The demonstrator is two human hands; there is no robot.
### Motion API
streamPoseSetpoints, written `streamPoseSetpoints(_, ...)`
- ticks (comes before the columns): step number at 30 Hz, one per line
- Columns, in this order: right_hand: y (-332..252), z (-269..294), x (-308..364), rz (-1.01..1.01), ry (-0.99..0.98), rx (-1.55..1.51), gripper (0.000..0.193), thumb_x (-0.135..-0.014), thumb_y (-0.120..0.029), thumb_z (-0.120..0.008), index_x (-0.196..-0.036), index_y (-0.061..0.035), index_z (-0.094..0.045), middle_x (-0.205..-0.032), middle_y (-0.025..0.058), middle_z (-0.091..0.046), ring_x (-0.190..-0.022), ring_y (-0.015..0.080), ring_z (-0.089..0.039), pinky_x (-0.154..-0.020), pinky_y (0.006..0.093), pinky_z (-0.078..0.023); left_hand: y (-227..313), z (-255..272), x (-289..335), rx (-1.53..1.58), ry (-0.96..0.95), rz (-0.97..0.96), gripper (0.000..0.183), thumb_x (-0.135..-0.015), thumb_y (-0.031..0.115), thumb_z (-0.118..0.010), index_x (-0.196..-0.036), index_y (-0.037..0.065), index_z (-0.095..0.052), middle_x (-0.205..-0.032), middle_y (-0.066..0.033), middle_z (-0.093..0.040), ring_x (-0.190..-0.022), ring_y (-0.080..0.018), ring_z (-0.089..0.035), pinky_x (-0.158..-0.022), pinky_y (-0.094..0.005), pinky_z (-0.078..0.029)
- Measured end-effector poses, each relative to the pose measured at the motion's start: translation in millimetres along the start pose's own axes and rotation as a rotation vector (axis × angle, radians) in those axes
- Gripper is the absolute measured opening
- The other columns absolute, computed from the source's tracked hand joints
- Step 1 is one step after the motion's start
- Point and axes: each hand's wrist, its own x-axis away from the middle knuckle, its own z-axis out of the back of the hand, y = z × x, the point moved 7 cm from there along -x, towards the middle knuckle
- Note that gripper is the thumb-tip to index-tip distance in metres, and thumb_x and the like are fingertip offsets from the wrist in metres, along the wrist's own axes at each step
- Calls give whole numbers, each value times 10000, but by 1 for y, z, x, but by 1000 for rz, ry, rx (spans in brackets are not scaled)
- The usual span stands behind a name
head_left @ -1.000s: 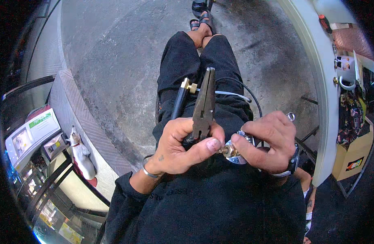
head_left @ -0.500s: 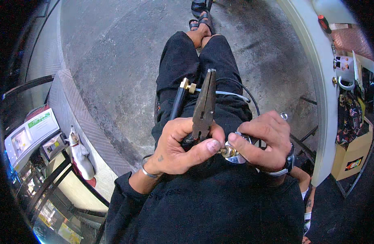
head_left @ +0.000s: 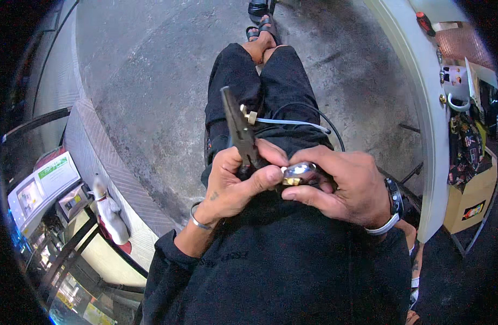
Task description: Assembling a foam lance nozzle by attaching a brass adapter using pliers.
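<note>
- The right hand (head_left: pixel 351 189) is closed around a metal fitting (head_left: pixel 301 171), gripping it between the thumb below and the fingers above and behind.
- The fitting has a smooth, rounded, mirror-bright chrome face with a brass-coloured part along its lower side; it sits at the right hand's fingertips, just to the right of the left thumb's tip.
- The left hand (head_left: pixel 235 176) is curled around a pair of pliers (head_left: pixel 237 122), while its thumb and fingertips reach the fitting's left end; whether they pinch it cannot be told.
- The pliers are dull dark steel, long and tapering, with the nose pointing away from the body and leaning left.
- A smooth metal cuff (head_left: pixel 199 218) circles the left wrist; a dark watch (head_left: pixel 392 200) with a pale band edge is on the right.
- Just beyond the pliers is a blocky brass connector (head_left: pixel 250 115), with a slim, whitish plastic tube (head_left: pixel 292 122) running right from it.
- A glossy black hose (head_left: pixel 338 135) curves above the lap, near that tube.
- Beneath lie soft, matte black trousers (head_left: pixel 292 81), folded at the knees.
- Further out, the rough, mottled grey floor (head_left: pixel 151 65) meets a pale, smooth-edged table (head_left: pixel 417 97) at the right.
</note>
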Motion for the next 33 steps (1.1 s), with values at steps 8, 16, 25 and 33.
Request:
streamPoseSetpoints(8,3,-19,-8,-116,-97,-321,430,-788,-207,-652,-1107,-71,-399,-746,119,-620,-560,240,-618,-528,317,-462,-28,2,11,378,103,275,251,-830,297,-619,-866,57,-553,-699,-2,-565,-563,-50,-494,-503,-169,-387)
streamPoseSetpoints(16,15,-25,-12,-162,-38,-401,428,-776,-163,-663,-1100,-56,-406,-723,109,-615,-576,193,-625,-507,275,-443,-38,6,12,478,233,377,231,-844,301,-599,-899,86,-538,-695,23,-550,-531,-17,-477,-470,-125,-373)
streamPoseSetpoints(25,9,-28,-19,-25,6,-287,424,-785,-239,-634,-1100,-47,-423,-889,176,-590,-805,361,-607,-667,396,-475,-30,25,16,66,206,303,307,-813,337,-610,-915,70,-498,-817,21,-516,-704,-66,-493,-624,-211,-418)
streamPoseSetpoints(33,6,-15,-14,-23,4,-185,459,-773,-330,-646,-1055,-59,-406,-680,160,-569,-640,368,-590,-550,404,-446,-26,7,6,367,167,229,300,-735,230,-722,-831,53,-499,-825,-39,-562,-735,-104,-558,-674,-225,-461)
